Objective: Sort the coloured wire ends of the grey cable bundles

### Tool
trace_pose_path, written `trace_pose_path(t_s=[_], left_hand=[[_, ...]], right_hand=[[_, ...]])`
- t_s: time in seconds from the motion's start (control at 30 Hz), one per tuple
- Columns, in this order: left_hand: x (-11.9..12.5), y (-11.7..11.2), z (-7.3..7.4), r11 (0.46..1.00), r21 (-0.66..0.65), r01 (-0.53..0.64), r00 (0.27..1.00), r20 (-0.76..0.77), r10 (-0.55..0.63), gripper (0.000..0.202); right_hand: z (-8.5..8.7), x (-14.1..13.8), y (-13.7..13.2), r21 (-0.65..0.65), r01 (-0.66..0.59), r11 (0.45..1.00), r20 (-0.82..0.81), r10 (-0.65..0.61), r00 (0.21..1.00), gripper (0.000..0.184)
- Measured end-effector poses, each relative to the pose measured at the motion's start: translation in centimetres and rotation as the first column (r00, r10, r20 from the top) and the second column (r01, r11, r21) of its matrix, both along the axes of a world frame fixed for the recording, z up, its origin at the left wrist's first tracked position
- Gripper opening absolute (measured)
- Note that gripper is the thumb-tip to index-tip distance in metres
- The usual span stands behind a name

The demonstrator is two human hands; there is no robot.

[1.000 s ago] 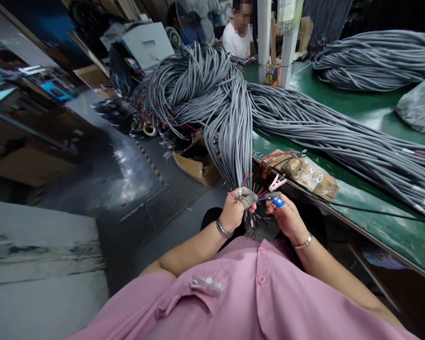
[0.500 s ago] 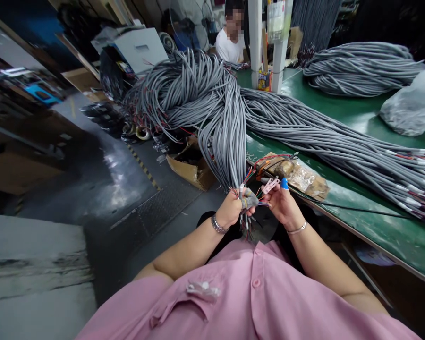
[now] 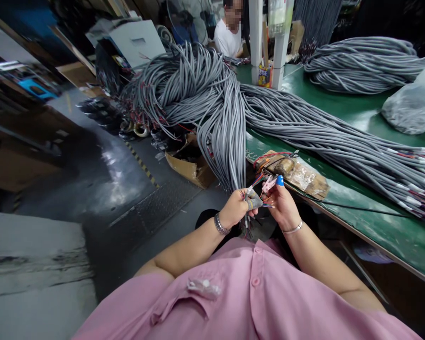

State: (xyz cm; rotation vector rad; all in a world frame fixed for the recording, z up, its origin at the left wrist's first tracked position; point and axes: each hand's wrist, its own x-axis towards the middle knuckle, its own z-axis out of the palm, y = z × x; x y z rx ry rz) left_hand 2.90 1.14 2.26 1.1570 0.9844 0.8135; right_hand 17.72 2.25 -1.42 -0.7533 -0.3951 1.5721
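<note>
Pink clip (image 3: 268, 183) has come nearer the coloured wires (image 3: 258, 179).

- Pink shirt (image 3: 226, 307), loosely cut, button-fronted, with round pink buttons (image 3: 256, 282) down a stitched strip.
- Short sleeves (image 3: 155, 278) in the same pink.
- Chest pocket (image 3: 182, 304) on the left — a crumpled, clear-and-whitish scrap (image 3: 204, 287) pokes from its opening.
- Left hand (image 3: 236, 208): grey finger coverings (image 3: 254, 203) with yellowish banding.
- Left wristband (image 3: 219, 224): chunky, silvery, linked — watch or bracelet, hard to tell.
- Right hand (image 3: 282, 204): bright blue thumb covering (image 3: 280, 180) bearing a small white mark.
- Right bracelet (image 3: 293, 228): slim, silver-coloured.
- Dark legwear (image 3: 206, 217), mostly hidden below the shirt.
</note>
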Motion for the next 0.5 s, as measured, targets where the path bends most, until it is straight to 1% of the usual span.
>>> trace_pose_path(t_s=[0.13,0.27,0.37,0.43,0.5], left_hand=[[-0.3,-0.2,0.1,1.000,0.003,-0.001,1.000,-0.004,0.002,0.025],[-0.8,-0.7,0.4,1.000,0.030,-0.003,1.000,-0.005,0.004,0.024],[-1.2,-0.9,0.7,0.999,0.029,-0.030,0.999,0.016,0.029,0.023],[-1.2,-0.8,0.9,0.998,0.022,-0.057,0.998,0.040,0.056,0.024],[-1.1,-0.7,0.9,0.997,0.011,-0.078,0.995,0.062,0.077,0.025]], right_hand=[[0.0,0.4,-0.2,-0.025,-0.077,0.997,-0.038,0.076,0.996,0.049],[0.2,0.7,-0.4,-0.010,-0.148,0.989,-0.044,0.148,0.988,0.054],[0.6,0.7,-0.5,0.008,-0.165,0.986,-0.043,0.165,0.985,0.045],[0.8,0.6,-0.5,0.022,-0.143,0.989,-0.022,0.144,0.989,0.035],[0.8,0.6,-0.5,0.038,-0.123,0.992,-0.005,0.123,0.992,0.030]])
